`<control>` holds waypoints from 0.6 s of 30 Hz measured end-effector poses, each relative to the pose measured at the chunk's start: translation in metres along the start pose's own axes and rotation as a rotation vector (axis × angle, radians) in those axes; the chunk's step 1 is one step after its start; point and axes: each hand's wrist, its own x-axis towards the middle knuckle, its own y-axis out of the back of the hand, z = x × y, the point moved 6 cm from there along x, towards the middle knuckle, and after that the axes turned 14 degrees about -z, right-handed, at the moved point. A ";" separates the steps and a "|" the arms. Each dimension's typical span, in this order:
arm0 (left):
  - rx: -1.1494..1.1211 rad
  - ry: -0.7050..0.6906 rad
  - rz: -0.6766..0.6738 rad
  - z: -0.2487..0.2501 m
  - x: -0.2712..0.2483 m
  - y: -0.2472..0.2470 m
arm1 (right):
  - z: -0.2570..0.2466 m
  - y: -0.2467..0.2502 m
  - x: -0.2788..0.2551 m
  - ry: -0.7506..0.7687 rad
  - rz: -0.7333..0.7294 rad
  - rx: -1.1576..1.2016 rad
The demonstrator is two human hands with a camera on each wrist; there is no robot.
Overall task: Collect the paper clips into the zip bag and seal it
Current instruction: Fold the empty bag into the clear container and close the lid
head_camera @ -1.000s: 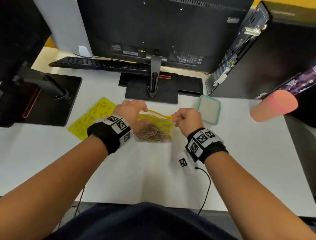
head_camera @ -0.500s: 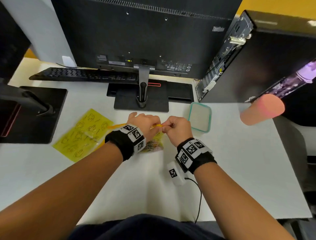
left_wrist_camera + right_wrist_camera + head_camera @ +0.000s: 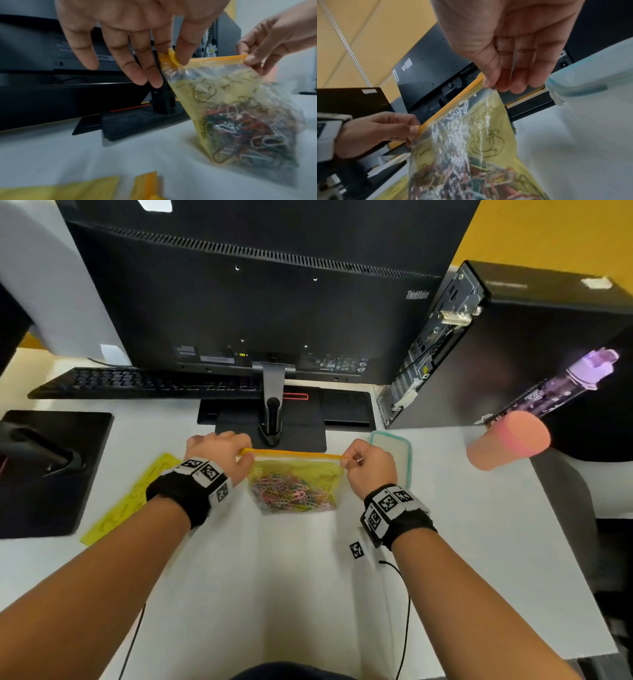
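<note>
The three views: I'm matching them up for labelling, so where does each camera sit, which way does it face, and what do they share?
Head: worn high, facing forward and down at the white desk; shows both forearms, left hand and right hand.
Left wrist: under the left palm, facing along its fingers toward the zip bag; the right hand appears too.
Right wrist: under the right palm, facing leftward along the orange zip strip.
Shared: bag, paper clips, monitor.
</note>
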 end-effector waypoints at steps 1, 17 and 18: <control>-0.046 0.020 0.016 -0.001 0.003 0.001 | -0.001 0.000 0.002 0.005 0.001 -0.043; -0.431 -0.206 -0.215 0.057 -0.052 -0.094 | 0.043 -0.043 -0.120 -0.065 -0.454 -0.385; -0.490 -0.185 -0.235 0.059 -0.057 -0.100 | 0.036 -0.051 -0.130 0.006 -0.478 -0.329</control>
